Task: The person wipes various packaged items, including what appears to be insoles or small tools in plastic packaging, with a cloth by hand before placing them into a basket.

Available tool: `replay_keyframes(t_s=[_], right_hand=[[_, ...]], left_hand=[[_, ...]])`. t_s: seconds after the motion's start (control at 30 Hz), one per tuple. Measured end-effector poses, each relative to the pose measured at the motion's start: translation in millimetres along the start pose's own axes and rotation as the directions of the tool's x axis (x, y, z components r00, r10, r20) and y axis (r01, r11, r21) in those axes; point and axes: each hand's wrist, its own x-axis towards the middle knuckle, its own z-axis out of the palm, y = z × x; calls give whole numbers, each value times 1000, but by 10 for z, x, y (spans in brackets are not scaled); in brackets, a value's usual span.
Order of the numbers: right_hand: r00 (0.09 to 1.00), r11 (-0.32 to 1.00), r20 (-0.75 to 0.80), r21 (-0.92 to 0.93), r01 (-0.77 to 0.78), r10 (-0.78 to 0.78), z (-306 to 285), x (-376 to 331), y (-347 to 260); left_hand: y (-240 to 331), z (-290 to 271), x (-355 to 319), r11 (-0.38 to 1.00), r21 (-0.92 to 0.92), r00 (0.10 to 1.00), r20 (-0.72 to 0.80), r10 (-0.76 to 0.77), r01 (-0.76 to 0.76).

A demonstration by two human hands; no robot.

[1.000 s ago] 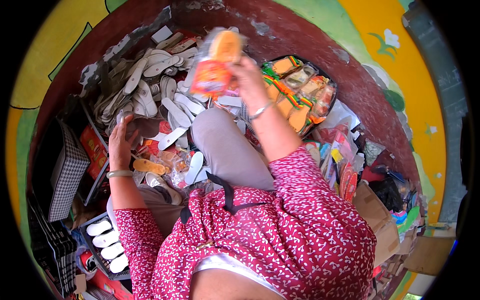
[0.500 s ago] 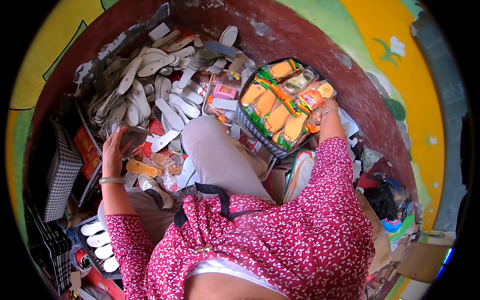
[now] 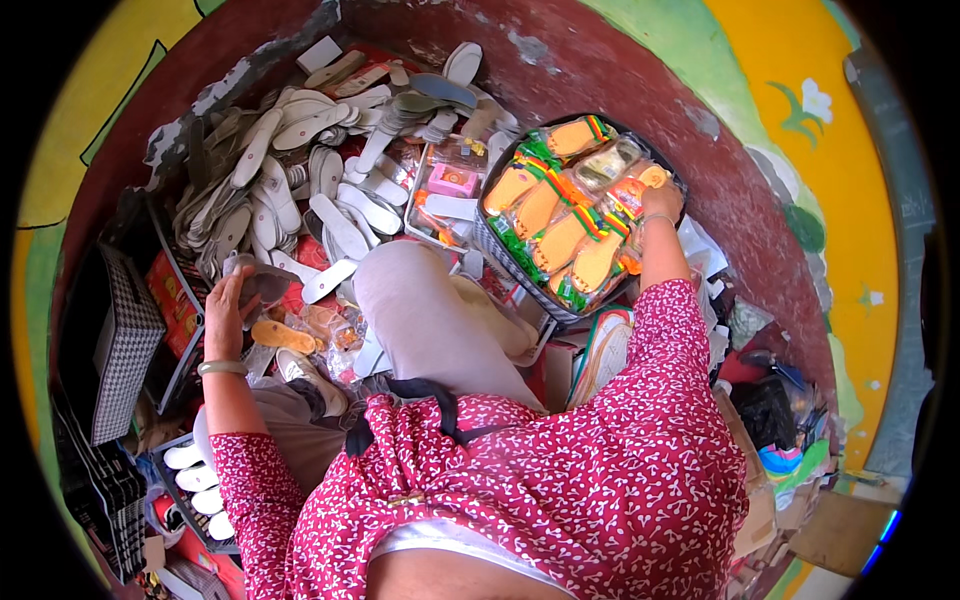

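Note:
My left hand (image 3: 228, 303) is raised at the left, beside the pile of soles. Its fingers close on the edge of a thin, grey, see-through plastic piece (image 3: 268, 285) whose exact kind I cannot make out. At the right, my right hand (image 3: 660, 202) reaches over the side of a black-and-white checked box (image 3: 510, 262). Its fingers close on the edge of a plastic-wrapped orange sandal (image 3: 654, 177), and the fingertips are partly hidden. Rows of similar wrapped sandals (image 3: 562, 243) with striped red, yellow and green trim fill the box, along with green wrapping.
Grey-white soles (image 3: 262, 148) lie heaped against the dark red wall (image 3: 590, 75). A tray (image 3: 418, 212) holding a pink box stands beyond my knee (image 3: 405, 285). More checked boxes (image 3: 130, 350) and a crate of white soles (image 3: 205, 488) are at the left. A black bag (image 3: 765, 412) lies right.
My right hand has shifted slightly up and to the right at the box's side. The grey plastic piece at my left hand has turned and lowered a little. The view has shifted slightly.

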Motion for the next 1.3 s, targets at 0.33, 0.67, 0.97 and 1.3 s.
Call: replay_keyframes(t_s=[0.33,0.67,0.97,1.3], right_hand=[[936,962,327,-191,196,-126,433,-114,187],[909,978,404,-130,166,-100,605,-74,235],[918,988,389,-92,120,-76,798,-114,265],[944,977,314,-151,153,-99,451,-157,133]], left_hand=[[-103,-103,24,999,44,1000,-4,-29,29],[-228,-108,63,994,77,997,-27,-71,73],[-200,-43,66,986,142,996,-20,-89,90],[-153,-153,21,996,71,999,2,-50,50]])
